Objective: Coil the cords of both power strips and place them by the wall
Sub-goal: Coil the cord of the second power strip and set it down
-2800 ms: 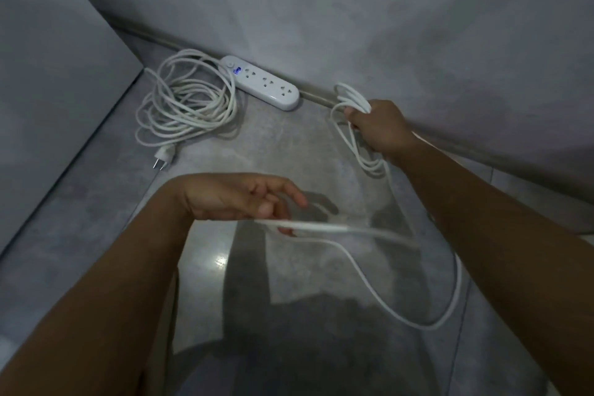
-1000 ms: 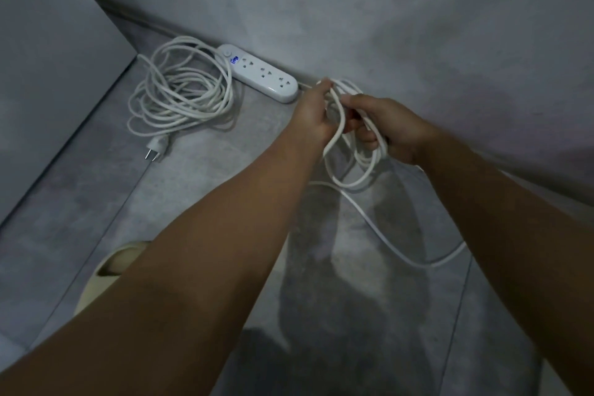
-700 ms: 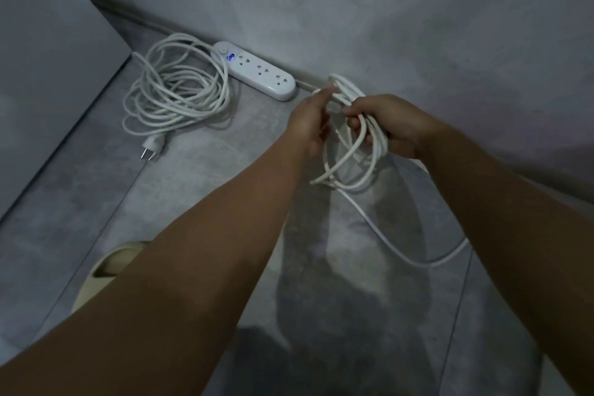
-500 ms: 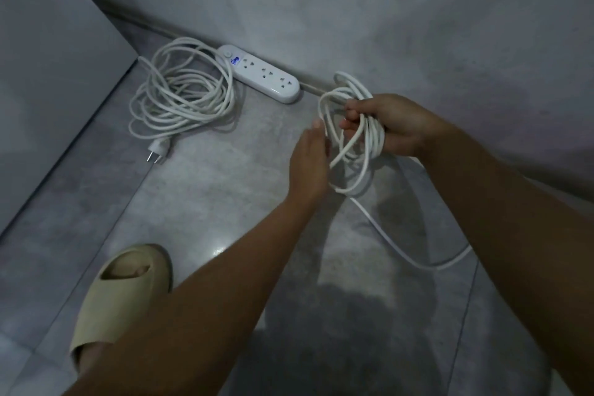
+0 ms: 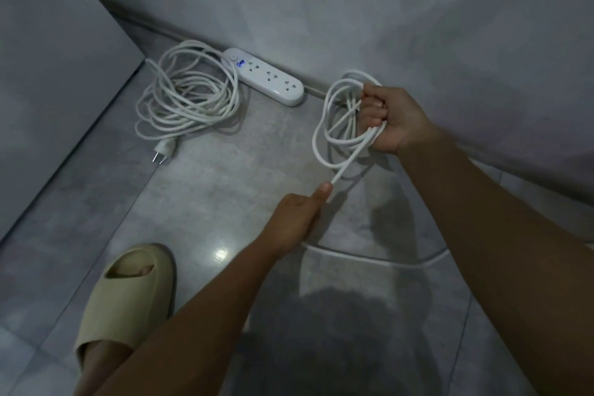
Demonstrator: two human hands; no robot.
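Note:
A white power strip [image 5: 266, 76] lies against the base of the wall, its cord [image 5: 188, 96] in a loose coil to its left with the plug [image 5: 164, 149] at the near edge. My right hand [image 5: 390, 119] is shut on several loops of a second white cord [image 5: 337, 125], held above the floor near the wall. My left hand [image 5: 297, 215] grips the free run of that cord below the loops. The rest of the cord [image 5: 379, 262] trails right across the floor under my right arm. The second strip's body is hidden.
A grey wall [image 5: 385, 10] runs along the back. A grey panel [image 5: 48, 74] stands at the left. My foot in a beige slipper [image 5: 128, 302] rests on the tiled floor at the lower left.
My left hand has left the loops and slid down the cord toward me, pulling it taut. My right hand keeps the coil, now with more loops. The slipper has come into view.

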